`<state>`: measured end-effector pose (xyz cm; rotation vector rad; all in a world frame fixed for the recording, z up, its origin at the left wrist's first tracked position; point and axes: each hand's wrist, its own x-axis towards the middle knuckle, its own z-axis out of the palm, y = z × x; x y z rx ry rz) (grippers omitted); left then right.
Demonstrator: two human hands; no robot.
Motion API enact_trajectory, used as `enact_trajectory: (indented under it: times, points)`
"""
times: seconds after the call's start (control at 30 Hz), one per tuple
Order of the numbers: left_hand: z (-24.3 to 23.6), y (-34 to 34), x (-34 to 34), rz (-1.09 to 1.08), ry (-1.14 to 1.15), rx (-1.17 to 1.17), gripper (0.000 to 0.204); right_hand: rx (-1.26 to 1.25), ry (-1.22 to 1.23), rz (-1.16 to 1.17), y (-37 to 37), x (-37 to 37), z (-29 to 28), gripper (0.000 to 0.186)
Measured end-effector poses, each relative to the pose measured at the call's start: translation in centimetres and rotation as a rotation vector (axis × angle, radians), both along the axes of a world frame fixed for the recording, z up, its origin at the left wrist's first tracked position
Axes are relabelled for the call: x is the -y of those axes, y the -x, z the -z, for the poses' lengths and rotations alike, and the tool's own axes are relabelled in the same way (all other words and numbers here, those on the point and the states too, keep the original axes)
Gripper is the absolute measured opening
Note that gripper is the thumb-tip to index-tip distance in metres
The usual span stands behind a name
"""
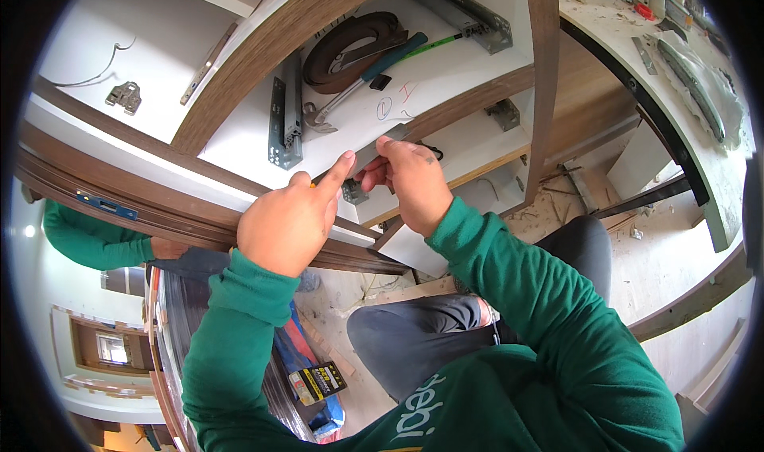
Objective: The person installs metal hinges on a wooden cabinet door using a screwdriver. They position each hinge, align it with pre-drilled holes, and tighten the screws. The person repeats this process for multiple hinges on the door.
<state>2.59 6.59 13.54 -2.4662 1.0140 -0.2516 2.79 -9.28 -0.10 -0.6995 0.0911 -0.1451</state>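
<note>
A thin grey strip [368, 154] spans the gap between my hands, in front of the cabinet's open shelves. My right hand [414, 180] pinches its far end between thumb and fingertips, the other fingers curled. My left hand [285, 223] is closed near the strip's other end, its index finger stretched along it. A small yellow bit shows by the left thumb; what it belongs to is hidden. Behind the hands, a claw hammer [354, 86] lies on the white shelf [430, 90], beside a coil of brown edge banding [322, 58].
Metal drawer runners [285, 126] stand on the shelf's sides. A hinge [124, 96] lies in the left compartment. At the right is a cluttered worktop [605, 22] with a plastic-wrapped piece [696, 86]. A yellow-black box [318, 382] sits low left. Farther left shows another green sleeve [95, 237], perhaps reflected.
</note>
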Motion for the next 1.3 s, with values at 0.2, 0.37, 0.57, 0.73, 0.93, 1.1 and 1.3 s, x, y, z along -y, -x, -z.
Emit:
enact_trajectory:
  times: [0.2, 0.37, 0.57, 0.73, 0.93, 1.1, 1.3]
  points:
    - [0.2, -0.7, 0.8, 0.041, -0.023, 0.032, 0.056, 0.024, 0.002, 0.023, -0.5, 0.9, 0.1, 0.036]
    - [-0.8, -0.2, -0.2, -0.005, -0.084, 0.036, 0.058, 0.053, -0.046, -0.023, -0.9, -1.0, 0.4, 0.036]
    - [-0.7, -0.8, -0.5, 0.022, -0.103, 0.06, 0.058, 0.047, -0.012, -0.025, -1.2, -1.1, 0.7, 0.036]
    - [-0.8, -1.1, -0.8, 0.038, -0.116, 0.078, 0.059, 0.049, -0.026, -0.017, -1.3, -1.4, 0.7, 0.036]
    - [-0.6, -1.6, -0.8, 0.062, -0.103, 0.079, 0.059, 0.027, -0.04, -0.003, -1.5, -1.6, 0.7, 0.038]
    - [-0.6, -1.6, -0.7, 0.085, -0.074, 0.067, 0.06, -0.014, 0.018, 0.046, -1.5, -1.6, 0.3, 0.038]
    - [-0.4, -1.9, -0.1, 0.087, -0.061, 0.042, 0.06, -0.016, -0.009, 0.106, -0.9, -0.6, -0.1, 0.034]
